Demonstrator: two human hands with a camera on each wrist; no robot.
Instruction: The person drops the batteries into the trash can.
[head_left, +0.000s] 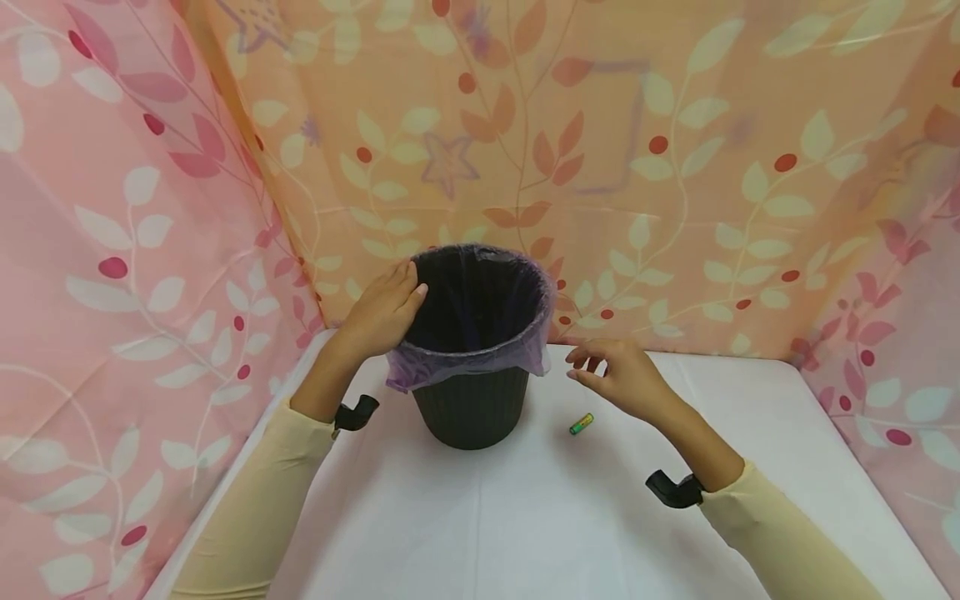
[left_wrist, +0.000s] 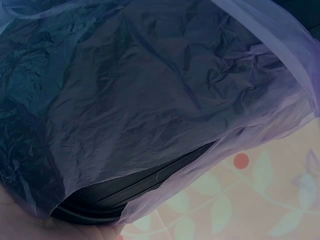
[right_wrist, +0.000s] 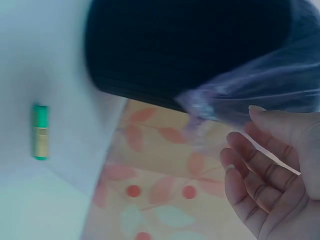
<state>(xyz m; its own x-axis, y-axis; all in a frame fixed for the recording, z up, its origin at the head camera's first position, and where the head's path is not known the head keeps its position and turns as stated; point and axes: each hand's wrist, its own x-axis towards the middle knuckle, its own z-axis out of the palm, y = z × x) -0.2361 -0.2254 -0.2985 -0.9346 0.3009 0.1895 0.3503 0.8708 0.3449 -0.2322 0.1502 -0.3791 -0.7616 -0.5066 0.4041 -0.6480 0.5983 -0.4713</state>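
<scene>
A black bin stands upright on the white table, lined with a translucent purple plastic bag folded over its rim. My left hand rests on the left side of the rim with its fingers extended. In the left wrist view part of that hand shows under the bag film and the bin wall. My right hand hovers right of the bin, fingers loosely bent, holding nothing. Near it lies a small green and gold battery, also seen in the right wrist view as a blurred green-gold cylinder.
The white tabletop runs around the bin. A floral orange cloth hangs close behind it, with pink floral cloth on the left and more at the right. A black curved wrist mount juts from each sleeve.
</scene>
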